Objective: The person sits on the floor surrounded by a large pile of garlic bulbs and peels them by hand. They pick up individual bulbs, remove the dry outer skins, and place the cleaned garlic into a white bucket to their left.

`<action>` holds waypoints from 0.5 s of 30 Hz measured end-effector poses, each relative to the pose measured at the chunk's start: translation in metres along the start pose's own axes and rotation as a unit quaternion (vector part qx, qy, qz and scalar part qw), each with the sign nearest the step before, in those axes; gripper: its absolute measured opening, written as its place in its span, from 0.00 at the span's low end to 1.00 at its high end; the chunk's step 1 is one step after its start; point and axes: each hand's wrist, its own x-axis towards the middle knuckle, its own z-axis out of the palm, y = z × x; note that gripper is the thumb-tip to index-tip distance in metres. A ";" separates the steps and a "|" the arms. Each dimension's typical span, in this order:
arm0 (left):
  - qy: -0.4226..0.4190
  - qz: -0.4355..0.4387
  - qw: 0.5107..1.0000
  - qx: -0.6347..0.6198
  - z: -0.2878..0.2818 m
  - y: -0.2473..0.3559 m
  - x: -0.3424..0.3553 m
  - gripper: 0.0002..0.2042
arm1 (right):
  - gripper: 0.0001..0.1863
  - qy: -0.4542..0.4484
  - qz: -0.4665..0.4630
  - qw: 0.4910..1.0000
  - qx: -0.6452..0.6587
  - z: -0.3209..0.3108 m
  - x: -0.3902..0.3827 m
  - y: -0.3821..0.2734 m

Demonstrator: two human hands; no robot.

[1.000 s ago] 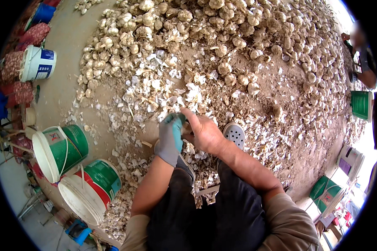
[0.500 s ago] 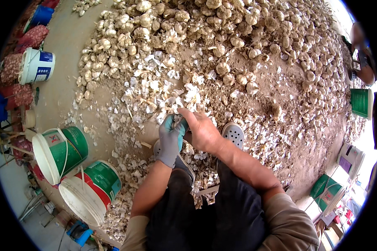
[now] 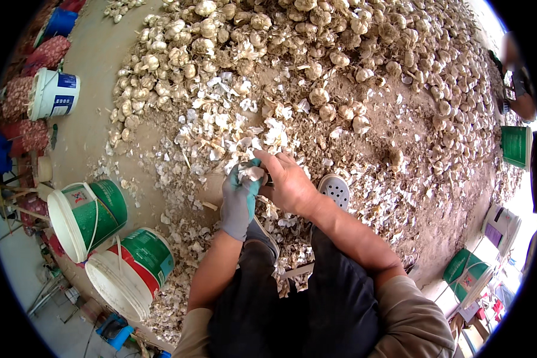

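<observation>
My left hand (image 3: 238,206), in a grey and teal glove, is closed around a pale garlic bulb (image 3: 252,173), which shows between thumb and fingers. Pressed up close to it is my bare right hand (image 3: 293,188), its fingers bent and the index finger reaching over toward the bulb. Something small and dark shows under the right fingers; its kind is hidden. Below both hands, torn white garlic skins (image 3: 274,134) cover the floor. A large heap of unpeeled garlic bulbs (image 3: 316,36) spreads out beyond them.
Two green-and-white buckets (image 3: 104,209) (image 3: 128,274) stand at my left, with a white-and-blue bucket (image 3: 55,94) farther off. At the right are more buckets (image 3: 468,275) and another person's arm (image 3: 524,98). My grey clog (image 3: 335,191) rests among the skins.
The left hand has turned slightly, so the pale bulb now shows more clearly. My right hand stays against it, having shifted only a little.
</observation>
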 end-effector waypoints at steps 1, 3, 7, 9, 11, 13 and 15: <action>0.040 -0.013 0.998 -0.041 0.003 0.000 0.001 0.12 | 0.39 0.024 -0.022 0.999 -0.014 0.006 -0.002 -0.002; 0.073 -0.019 0.996 -0.049 0.002 -0.003 0.010 0.09 | 0.38 0.071 -0.068 0.994 -0.041 0.017 -0.003 -0.004; 0.035 -0.063 0.966 -0.250 0.001 0.004 0.019 0.17 | 0.36 0.089 0.018 0.995 0.038 0.018 0.007 -0.009; 0.068 -0.075 0.945 -0.310 0.038 0.017 0.009 0.20 | 0.38 0.101 0.073 0.990 0.060 0.012 0.000 0.003; -0.038 -0.029 0.977 -0.207 0.010 0.015 0.005 0.22 | 0.39 0.068 0.096 0.989 0.089 0.009 0.005 -0.006; -0.013 -0.027 1.000 0.001 0.001 0.018 0.000 0.22 | 0.39 0.065 0.046 0.994 0.075 0.011 0.002 -0.003; -0.008 -0.010 1.000 0.005 0.000 0.018 0.000 0.21 | 0.39 0.075 0.024 0.995 0.059 0.012 -0.001 0.000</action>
